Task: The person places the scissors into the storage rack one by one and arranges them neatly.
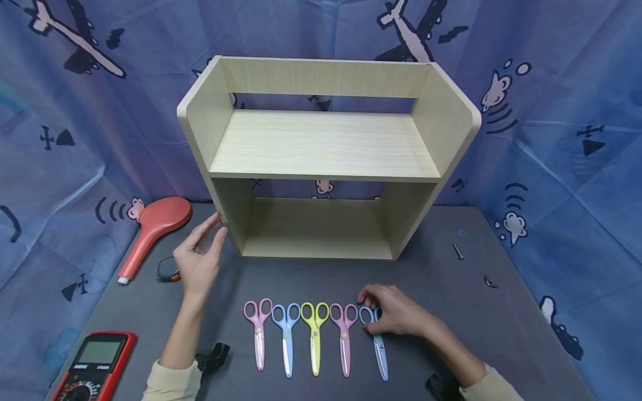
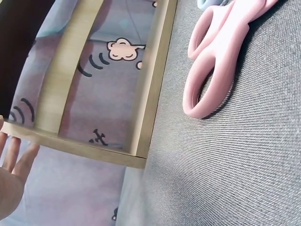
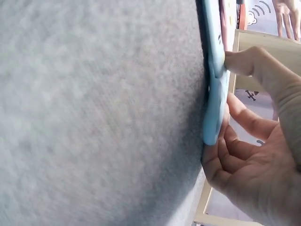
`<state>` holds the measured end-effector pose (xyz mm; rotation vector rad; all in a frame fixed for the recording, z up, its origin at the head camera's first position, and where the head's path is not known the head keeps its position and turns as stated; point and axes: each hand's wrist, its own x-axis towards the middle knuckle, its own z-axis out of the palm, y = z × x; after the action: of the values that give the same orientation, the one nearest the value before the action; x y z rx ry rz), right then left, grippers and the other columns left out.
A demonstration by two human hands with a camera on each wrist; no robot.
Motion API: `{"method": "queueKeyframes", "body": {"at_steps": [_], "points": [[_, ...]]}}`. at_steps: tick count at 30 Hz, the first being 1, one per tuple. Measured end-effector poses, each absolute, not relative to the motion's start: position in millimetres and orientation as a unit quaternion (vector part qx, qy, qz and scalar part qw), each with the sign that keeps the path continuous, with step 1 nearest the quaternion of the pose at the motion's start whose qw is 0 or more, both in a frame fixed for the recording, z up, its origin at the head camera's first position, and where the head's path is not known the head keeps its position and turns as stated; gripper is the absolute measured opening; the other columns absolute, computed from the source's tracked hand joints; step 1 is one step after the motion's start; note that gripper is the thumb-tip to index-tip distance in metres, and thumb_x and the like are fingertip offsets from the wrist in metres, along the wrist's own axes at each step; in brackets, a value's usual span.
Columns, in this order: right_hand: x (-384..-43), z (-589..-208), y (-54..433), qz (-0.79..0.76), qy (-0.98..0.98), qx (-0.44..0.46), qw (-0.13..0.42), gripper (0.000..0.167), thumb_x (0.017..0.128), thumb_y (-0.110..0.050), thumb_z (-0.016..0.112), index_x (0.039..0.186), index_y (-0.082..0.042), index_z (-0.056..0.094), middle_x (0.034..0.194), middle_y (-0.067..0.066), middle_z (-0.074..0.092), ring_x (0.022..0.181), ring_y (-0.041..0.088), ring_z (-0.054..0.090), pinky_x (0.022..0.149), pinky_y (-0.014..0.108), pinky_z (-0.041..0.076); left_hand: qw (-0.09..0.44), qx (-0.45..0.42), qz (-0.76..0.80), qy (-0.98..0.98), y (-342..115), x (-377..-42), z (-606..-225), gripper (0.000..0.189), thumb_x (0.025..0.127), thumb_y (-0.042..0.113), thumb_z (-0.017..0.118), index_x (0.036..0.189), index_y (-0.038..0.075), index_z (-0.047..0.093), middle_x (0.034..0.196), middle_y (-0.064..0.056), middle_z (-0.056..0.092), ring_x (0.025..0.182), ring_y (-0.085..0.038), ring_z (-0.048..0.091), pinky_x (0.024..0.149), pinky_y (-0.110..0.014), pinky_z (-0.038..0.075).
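Grey tabletop (image 1: 321, 278): right hand (image 1: 398, 313) pinches rightmost blue scissors (image 1: 379, 351), likely light, stiff, best held by loops (image 3: 214, 113); left hand (image 1: 198, 260), uncurled, touches shelf (image 1: 321, 146).

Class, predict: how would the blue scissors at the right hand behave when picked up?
The blue scissors would probably stay stiff, as their blades look straight and solid. They seem unlikely to roll, given their flat shape. Their smooth handles might slip slightly, though the right hand pinches them.

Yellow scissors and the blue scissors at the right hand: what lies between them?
In the head view, pink scissors lie between the yellow scissors and the blue scissors.
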<state>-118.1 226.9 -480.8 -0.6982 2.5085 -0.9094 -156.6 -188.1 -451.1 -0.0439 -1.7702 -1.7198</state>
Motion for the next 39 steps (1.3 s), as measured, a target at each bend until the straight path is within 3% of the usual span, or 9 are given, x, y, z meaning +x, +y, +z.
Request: {"method": "queueKeyframes", "body": {"at_steps": [8,13,19,23,27,29,33,35,39], "points": [[-120.7,-479.5,241.3,-0.329,0.885,-0.280,0.172,0.034,0.081,-0.020,0.093,0.110,-0.010,0.080,0.101,-0.003,0.070,0.090,0.004,0.060,0.078,0.022,0.056,0.330,-0.013,-0.657,-0.678,-187.6,-156.9,-451.8,0.034,0.096,-0.004,0.079,0.130,0.002,0.079,0.119,0.012,0.078,0.114,-0.003,0.077,0.097,-0.017,0.062],[-125.8,-478.8,250.2,-0.358,0.863,-0.284,0.217,0.033,0.081,-0.019,0.094,0.108,-0.009,0.078,0.096,-0.003,0.072,0.085,0.001,0.062,0.074,0.020,0.056,0.328,-0.006,-0.652,-0.683,-187.6,-156.9,-451.6,0.035,0.096,-0.003,0.080,0.130,0.004,0.079,0.121,0.007,0.079,0.113,-0.003,0.077,0.097,-0.018,0.062],[-129.9,-472.5,256.8,-0.403,0.826,-0.274,0.283,0.037,0.083,-0.013,0.092,0.114,-0.003,0.074,0.091,0.003,0.076,0.079,0.003,0.064,0.069,0.018,0.054,0.324,-0.005,-0.649,-0.688,-187.8,-156.5,-451.8,0.035,0.097,-0.001,0.079,0.131,0.005,0.079,0.130,-0.020,0.077,0.115,-0.002,0.076,0.097,-0.017,0.061],[-130.7,-466.4,262.8,-0.398,0.819,-0.277,0.307,0.034,0.088,-0.017,0.090,0.117,-0.007,0.076,0.095,0.002,0.076,0.078,0.003,0.064,0.068,0.019,0.055,0.324,-0.005,-0.651,-0.687,-187.7,-156.7,-451.6,0.035,0.097,-0.001,0.080,0.131,0.005,0.079,0.128,-0.011,0.078,0.115,-0.003,0.076,0.097,-0.017,0.061],[-129.2,-456.1,268.8,-0.394,0.811,-0.260,0.345,0.026,0.094,-0.018,0.085,0.118,-0.008,0.078,0.094,0.001,0.072,0.070,0.006,0.065,0.056,0.029,0.063,0.323,-0.003,-0.651,-0.687,-187.6,-156.8,-451.3,0.035,0.096,0.000,0.080,0.131,0.006,0.079,0.125,0.000,0.078,0.115,-0.003,0.076,0.097,-0.017,0.061],[-128.6,-452.3,271.7,-0.399,0.801,-0.245,0.372,0.024,0.096,-0.017,0.083,0.118,-0.008,0.078,0.092,0.001,0.070,0.066,0.009,0.067,0.050,0.043,0.064,0.323,-0.002,-0.650,-0.687,-187.5,-156.6,-451.2,0.035,0.096,0.000,0.080,0.131,0.006,0.079,0.126,-0.003,0.078,0.114,-0.003,0.077,0.096,-0.017,0.061],[-128.0,-449.0,277.6,-0.414,0.774,-0.244,0.412,0.025,0.097,-0.016,0.082,0.119,-0.005,0.078,0.093,0.000,0.070,0.070,0.008,0.070,0.057,0.060,0.062,0.322,-0.001,-0.647,-0.691,-187.4,-156.6,-451.3,0.036,0.096,0.001,0.080,0.132,0.006,0.079,0.129,-0.013,0.078,0.114,-0.002,0.076,0.096,-0.017,0.062],[-128.3,-449.0,280.7,-0.425,0.756,-0.255,0.428,0.027,0.096,-0.013,0.081,0.121,-0.001,0.077,0.095,0.001,0.071,0.072,0.006,0.070,0.058,0.055,0.065,0.321,-0.001,-0.646,-0.693,-187.4,-156.8,-451.5,0.036,0.097,0.002,0.080,0.132,0.007,0.079,0.130,-0.016,0.077,0.114,-0.001,0.076,0.096,-0.017,0.062],[-128.8,-448.7,285.9,-0.472,0.701,-0.264,0.464,0.034,0.098,-0.004,0.077,0.127,0.010,0.069,0.098,0.013,0.076,0.076,0.004,0.072,0.062,0.031,0.068,0.320,0.000,-0.643,-0.696,-187.6,-156.2,-452.0,0.036,0.097,0.003,0.080,0.133,0.009,0.079,0.131,-0.019,0.076,0.115,-0.001,0.076,0.097,-0.017,0.062]]}}
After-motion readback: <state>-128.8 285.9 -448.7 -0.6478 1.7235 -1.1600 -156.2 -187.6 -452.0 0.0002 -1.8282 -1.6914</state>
